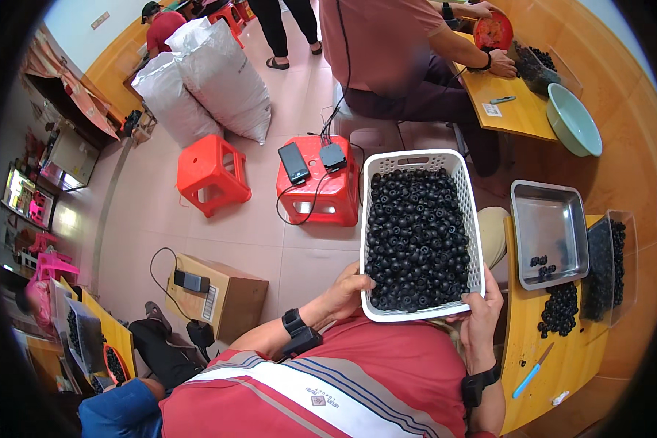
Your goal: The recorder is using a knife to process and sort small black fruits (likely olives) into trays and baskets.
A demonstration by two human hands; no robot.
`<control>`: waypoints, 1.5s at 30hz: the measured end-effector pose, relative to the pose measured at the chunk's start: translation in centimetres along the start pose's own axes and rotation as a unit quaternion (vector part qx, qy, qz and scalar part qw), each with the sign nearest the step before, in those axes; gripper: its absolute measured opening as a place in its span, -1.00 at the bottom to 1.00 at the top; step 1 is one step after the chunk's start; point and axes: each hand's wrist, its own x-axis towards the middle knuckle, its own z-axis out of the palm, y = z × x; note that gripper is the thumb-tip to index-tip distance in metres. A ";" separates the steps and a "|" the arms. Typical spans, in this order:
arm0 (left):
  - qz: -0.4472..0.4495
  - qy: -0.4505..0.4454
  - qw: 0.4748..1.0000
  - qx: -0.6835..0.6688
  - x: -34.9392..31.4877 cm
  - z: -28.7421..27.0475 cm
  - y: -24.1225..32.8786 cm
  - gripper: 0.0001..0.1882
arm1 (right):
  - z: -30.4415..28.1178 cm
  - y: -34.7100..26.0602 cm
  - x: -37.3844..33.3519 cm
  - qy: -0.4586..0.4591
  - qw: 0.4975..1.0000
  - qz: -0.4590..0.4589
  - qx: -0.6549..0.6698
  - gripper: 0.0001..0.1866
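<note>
A white plastic basket (pixel 477 219) with perforated walls is held in front of my body, filled with small round black pieces (pixel 416 233), many showing a hole. My left hand (pixel 347 289) grips its near left corner, thumb over the rim. At the near right corner my right hand (pixel 482 310) holds the basket the same way, its thumb on the rim and its other fingers partly hidden underneath. To the right, a metal tray (pixel 551 237) on the wooden table (pixel 562 365) has a few black pieces in it.
Loose black pieces (pixel 560 310), a blue-handled knife (pixel 531 371) and a clear bin (pixel 612 270) are on the right table. Red stools (pixel 210 175) and a cardboard box (pixel 233 296) stand left, sacks (pixel 219 80) behind. A seated co-worker (pixel 387 58) works ahead beside a green basin (pixel 573 120).
</note>
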 end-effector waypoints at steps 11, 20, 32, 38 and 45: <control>0.003 0.006 1.000 0.016 0.2 -0.7 -0.5 -0.16 | 0.0 0.1 -0.1 0.017 1.000 0.009 -0.015 -0.26; -0.006 -0.010 1.000 0.006 0.2 -1.0 -0.7 -0.19 | -0.8 1.1 0.1 0.029 0.999 0.006 -0.046 -0.34; 0.007 0.018 0.999 0.026 -0.3 -0.5 0.6 -0.36 | -1.4 1.4 0.2 0.012 0.997 -0.001 -0.077 -0.58; 0.009 -0.011 0.999 0.035 0.2 -1.8 -0.3 -0.24 | -2.1 2.1 0.4 0.000 0.997 -0.016 -0.080 -0.62; 0.003 -0.002 1.000 0.028 0.2 -2.3 -0.8 -0.21 | -1.9 1.8 0.4 0.002 0.996 -0.013 -0.083 -0.62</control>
